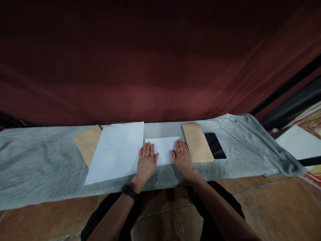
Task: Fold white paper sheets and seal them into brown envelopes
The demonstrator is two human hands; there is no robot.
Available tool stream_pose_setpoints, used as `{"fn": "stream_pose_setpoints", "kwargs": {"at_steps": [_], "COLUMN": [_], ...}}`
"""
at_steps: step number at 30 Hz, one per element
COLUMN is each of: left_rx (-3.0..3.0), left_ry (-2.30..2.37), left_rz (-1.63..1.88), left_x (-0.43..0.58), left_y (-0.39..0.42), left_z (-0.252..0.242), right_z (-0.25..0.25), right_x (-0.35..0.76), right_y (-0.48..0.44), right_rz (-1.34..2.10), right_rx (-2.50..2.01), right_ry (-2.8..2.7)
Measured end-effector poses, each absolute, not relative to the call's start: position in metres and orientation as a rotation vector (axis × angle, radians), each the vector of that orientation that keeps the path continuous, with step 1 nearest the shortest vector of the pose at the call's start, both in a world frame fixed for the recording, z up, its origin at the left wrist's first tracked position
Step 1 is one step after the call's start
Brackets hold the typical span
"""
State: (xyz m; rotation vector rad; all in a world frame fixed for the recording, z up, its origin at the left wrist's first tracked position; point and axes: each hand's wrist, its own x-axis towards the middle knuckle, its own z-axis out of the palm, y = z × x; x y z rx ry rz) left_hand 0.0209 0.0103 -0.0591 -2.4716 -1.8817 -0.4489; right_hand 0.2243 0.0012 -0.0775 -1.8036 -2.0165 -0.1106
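Observation:
A small folded white paper (163, 149) lies on the grey cloth (45, 160) straight ahead of me. My left hand (146, 162) rests flat on its left edge, fingers stretched out. My right hand (182, 156) lies flat on its right edge, fingers also extended. Neither hand grips anything. A large white sheet (116, 152) lies just left of my left hand. A brown envelope (198, 142) lies just right of my right hand.
A second brown envelope (86, 144) pokes out from under the large sheet at the left. A dark phone (215, 145) lies right of the near envelope. A dark red curtain (150, 67) hangs behind. Tiled floor (276, 201) is below.

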Motion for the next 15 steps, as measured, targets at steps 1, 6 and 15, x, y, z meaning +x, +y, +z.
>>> {"fn": "stream_pose_setpoints", "kwargs": {"at_steps": [1, 6, 15], "left_rx": [-2.565, -3.003, -3.038], "left_ry": [-1.810, -1.376, -1.396], "left_rz": [-0.424, -0.249, -0.207], "left_x": [0.020, 0.015, 0.000], "left_y": [0.008, -0.004, 0.001], "left_z": [-0.056, -0.040, -0.029], "right_z": [-0.076, -0.068, -0.051], "right_x": [0.224, 0.220, 0.215], "right_y": [0.000, -0.004, -0.003], "right_rz": [-0.085, 0.074, 0.201], "right_rx": [-1.782, -1.691, -1.634], "right_ry": [-2.046, -2.184, -2.271]}}
